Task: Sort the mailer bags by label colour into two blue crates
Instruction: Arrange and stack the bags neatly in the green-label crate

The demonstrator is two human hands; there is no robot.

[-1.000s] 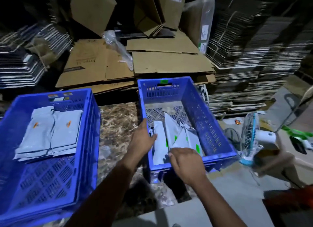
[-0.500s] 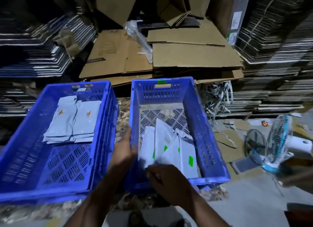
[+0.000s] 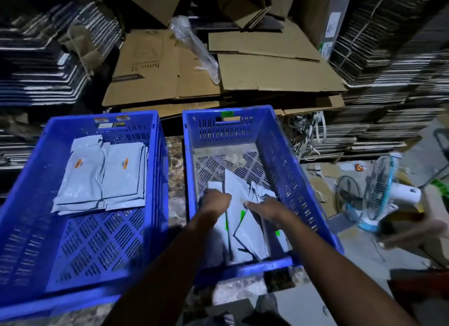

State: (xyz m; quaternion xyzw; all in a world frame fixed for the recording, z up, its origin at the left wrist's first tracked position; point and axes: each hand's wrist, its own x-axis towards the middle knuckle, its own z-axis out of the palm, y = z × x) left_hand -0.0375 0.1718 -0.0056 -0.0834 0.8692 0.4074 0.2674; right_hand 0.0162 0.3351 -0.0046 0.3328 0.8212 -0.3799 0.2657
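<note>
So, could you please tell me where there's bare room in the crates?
Left crate: bare near half, below the orange-label bags. Right crate: bare far floor; crowded near half, both hands among green-label bags.

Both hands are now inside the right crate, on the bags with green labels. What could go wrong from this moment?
The green-label bags lie loose and overlapping, so the left hand or right hand might crumple or scatter them. The right crate seems to overhang the counter edge; pressing down could tip it.

Both crates (image 3: pixel 279 155) beneath the hands (image 3: pixel 215 201) are perforated blue plastic; the bags (image 3: pixel 245 231) smooth, faintly glossy grey plastic film; beyond, matt brown cardboard (image 3: pixel 267 70).
</note>
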